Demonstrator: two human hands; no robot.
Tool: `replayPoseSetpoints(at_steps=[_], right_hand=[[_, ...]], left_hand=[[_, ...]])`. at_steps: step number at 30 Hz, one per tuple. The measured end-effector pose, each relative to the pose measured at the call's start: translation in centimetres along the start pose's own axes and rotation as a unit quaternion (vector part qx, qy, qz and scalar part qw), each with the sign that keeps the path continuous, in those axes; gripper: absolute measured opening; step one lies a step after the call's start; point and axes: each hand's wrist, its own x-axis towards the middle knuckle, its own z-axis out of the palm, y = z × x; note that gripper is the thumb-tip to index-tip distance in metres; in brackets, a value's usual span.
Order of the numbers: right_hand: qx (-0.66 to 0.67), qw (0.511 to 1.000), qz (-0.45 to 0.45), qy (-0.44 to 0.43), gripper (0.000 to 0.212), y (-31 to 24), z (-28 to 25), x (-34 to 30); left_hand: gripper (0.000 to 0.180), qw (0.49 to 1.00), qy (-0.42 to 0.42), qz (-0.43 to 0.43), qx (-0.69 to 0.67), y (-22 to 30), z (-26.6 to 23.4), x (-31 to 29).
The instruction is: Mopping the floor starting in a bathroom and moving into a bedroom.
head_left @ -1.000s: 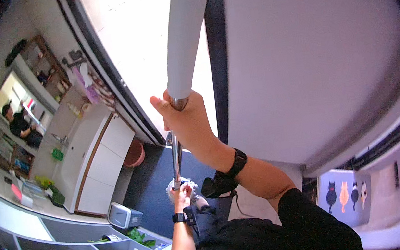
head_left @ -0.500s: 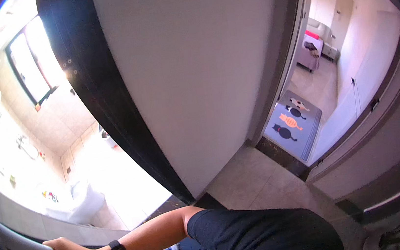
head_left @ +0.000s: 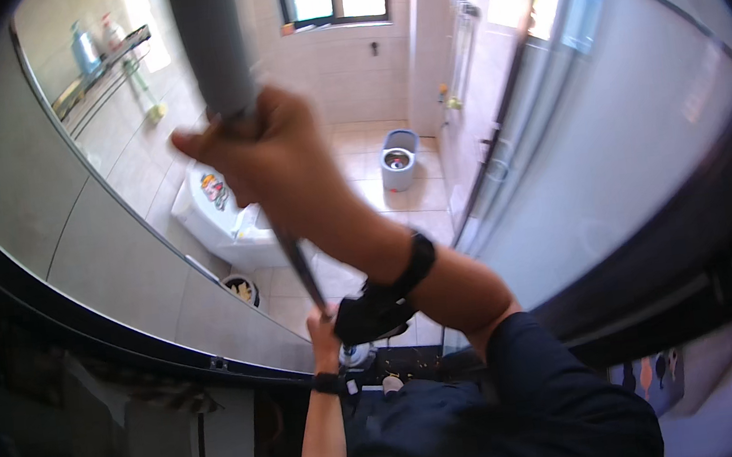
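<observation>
A long pole [head_left: 215,52] with a thick grey upper section slants across the head view, its top running out of the picture. My right hand [head_left: 274,153], blurred by motion, is wrapped round it just under the thick section. Lower down, the thin dark shaft comes to my left hand [head_left: 323,331], whose fingers close on it. A round pale piece [head_left: 358,356] shows below my left hand, partly hidden; the pole's lower end cannot be made out clearly. Dark straps sit on both my wrists.
Ahead lies a tiled bathroom with a grey-blue mop bucket [head_left: 398,171] on the floor. On the left are a white toilet [head_left: 200,202], a small bin [head_left: 242,288] and a shelf with bottles [head_left: 99,65]. A glass door [head_left: 591,140] stands at the right, with a dark threshold [head_left: 408,361] underfoot.
My view has turned left from the hallway wall to face the bathroom. My right hand, with the pole, has swung from the lower left up to the upper middle. My left hand shows more fully.
</observation>
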Motion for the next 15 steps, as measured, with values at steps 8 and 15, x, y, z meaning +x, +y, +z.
replayPoseSetpoints(at_steps=[8, 15], right_hand=[[-0.074, 0.995, -0.025, 0.057, 0.031, 0.9, -6.5, 11.4], [-0.239, 0.966, -0.043, 0.091, 0.039, 3.2, -19.7, 17.4]], left_hand=[[0.026, 0.985, -0.036, 0.161, 0.045, 16.8, 4.6, 11.3], [0.024, 0.964, -0.143, 0.222, -0.017, 20.8, 13.8, 22.3]])
